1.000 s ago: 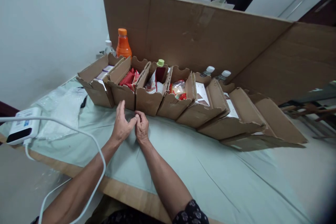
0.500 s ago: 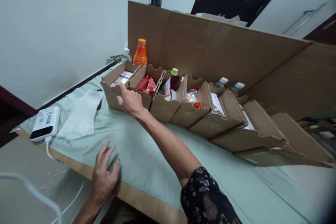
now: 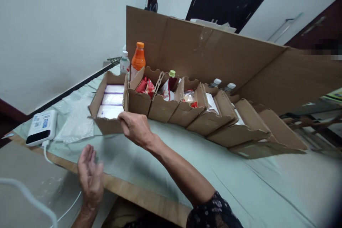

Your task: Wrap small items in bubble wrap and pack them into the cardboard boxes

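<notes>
My right hand (image 3: 137, 128) grips the near right corner of the leftmost cardboard box (image 3: 108, 127), fingers closed on its edge. Inside that box lie several white packets (image 3: 112, 99) with purple edges, in a row. The box stands a little apart from the one to its right, tilted toward me. My left hand (image 3: 91, 178) hovers above the table's front edge, palm turned inward and fingers stretched, holding nothing; it is slightly blurred.
To the right runs a row of cardboard boxes (image 3: 139, 103) with snack packets. Behind stand an orange bottle (image 3: 138, 57), a clear bottle (image 3: 124, 62) and a tall cardboard panel (image 3: 197, 50). A white power bank (image 3: 42, 126) and bubble wrap (image 3: 76, 121) lie at left.
My right hand has closed on the leftmost box, which has come toward me and away from the row. My left hand has shifted left and turned its palm inward.
</notes>
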The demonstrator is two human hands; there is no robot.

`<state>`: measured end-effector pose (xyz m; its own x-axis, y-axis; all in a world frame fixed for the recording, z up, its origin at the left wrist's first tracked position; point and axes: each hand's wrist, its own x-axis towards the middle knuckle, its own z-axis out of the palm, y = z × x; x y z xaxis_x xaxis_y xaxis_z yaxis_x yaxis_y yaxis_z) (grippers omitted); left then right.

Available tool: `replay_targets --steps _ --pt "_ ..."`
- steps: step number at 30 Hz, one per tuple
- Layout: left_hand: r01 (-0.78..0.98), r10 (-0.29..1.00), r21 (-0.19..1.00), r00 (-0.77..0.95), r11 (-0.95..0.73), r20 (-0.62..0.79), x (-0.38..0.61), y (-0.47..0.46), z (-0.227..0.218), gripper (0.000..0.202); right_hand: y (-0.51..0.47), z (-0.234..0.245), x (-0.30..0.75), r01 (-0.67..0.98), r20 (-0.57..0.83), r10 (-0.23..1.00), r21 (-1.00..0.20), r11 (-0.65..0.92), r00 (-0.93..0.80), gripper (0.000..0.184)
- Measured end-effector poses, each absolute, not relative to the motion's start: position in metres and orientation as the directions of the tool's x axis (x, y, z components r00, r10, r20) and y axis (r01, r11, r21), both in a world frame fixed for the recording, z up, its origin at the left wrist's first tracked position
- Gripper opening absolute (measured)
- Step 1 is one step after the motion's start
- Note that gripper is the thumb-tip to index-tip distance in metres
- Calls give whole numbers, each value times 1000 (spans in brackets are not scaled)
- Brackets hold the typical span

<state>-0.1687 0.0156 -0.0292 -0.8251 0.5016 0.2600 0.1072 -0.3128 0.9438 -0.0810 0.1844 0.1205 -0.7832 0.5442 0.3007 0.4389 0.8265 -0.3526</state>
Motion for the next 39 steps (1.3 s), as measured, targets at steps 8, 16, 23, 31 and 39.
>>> replay_targets --steps 8,16,23,31,39 --pt "57 529 921 -804 -385 271 -165 17 0 65 150 114 85 329 465 706 -655 680 -533 17" --pt "-109 880 980 -465 -164 95 -131 13 3 72 108 82 218 376 258 934 -863 337 -247 54" --pt "-105 900 994 -435 -9 -38 -108 20 -2 63 72 40 195 405 158 923 -863 301 -350 82" --pt "33 928 991 -349 -129 133 -53 124 19 52 150 50 217 496 191 970 -834 241 -150 55" --pt "81 933 996 -354 -32 58 -53 131 5 69 151 17 226 448 78 995 -889 99 -65 42"
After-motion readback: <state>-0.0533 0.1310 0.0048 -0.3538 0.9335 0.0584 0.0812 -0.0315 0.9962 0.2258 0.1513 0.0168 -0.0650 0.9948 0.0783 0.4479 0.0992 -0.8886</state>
